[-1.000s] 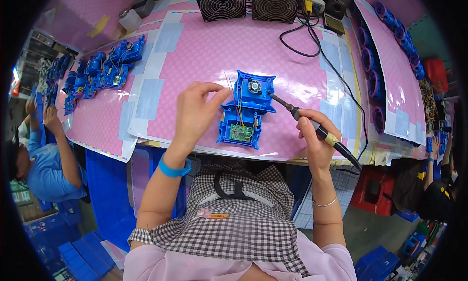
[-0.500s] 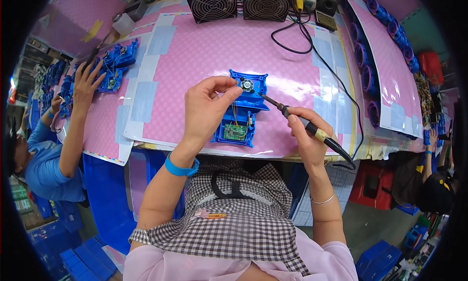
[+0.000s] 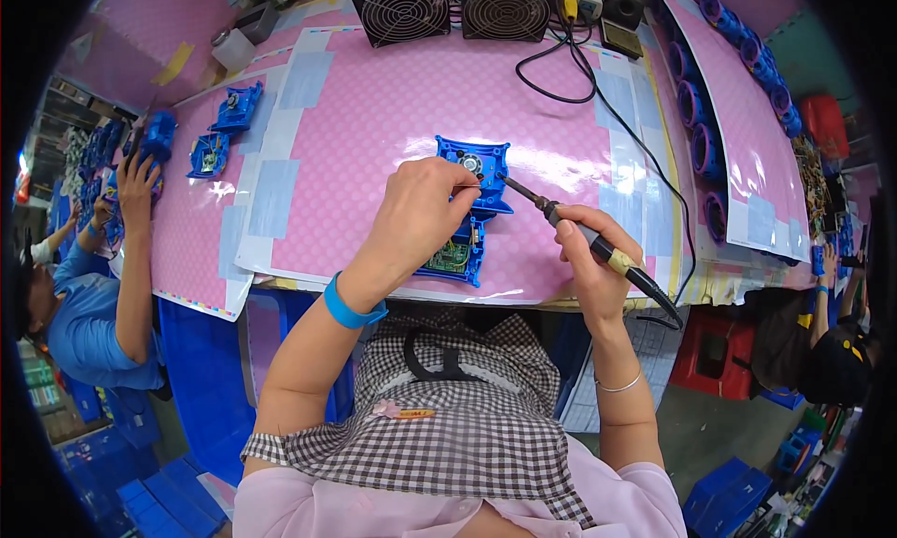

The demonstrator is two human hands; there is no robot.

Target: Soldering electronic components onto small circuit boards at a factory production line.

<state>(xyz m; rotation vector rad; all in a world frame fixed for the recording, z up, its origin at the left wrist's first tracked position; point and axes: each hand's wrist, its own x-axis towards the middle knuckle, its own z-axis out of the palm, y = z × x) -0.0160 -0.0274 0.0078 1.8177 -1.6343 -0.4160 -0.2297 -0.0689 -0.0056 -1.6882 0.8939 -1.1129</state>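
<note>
Two hands at work on one blue housing [image 3: 472, 216], which lies on the pink mat [image 3: 374, 118] near its front edge. My left hand [image 3: 420, 211] rests on the housing, fingers pinched on what looks like a thin wire. My right hand [image 3: 584, 262] is closed around the soldering iron [image 3: 570, 230]; its long axis runs up-left, tip just beside the housing's fan end. Against the earlier frame, the tip sits closer in. The co-worker's hand [image 3: 135, 178] reaches blue parts at far left.

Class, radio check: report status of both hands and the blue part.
Left hand resting on blue housing. Right hand gripping soldering iron, tip at housing's top. Nothing blocking.
</note>
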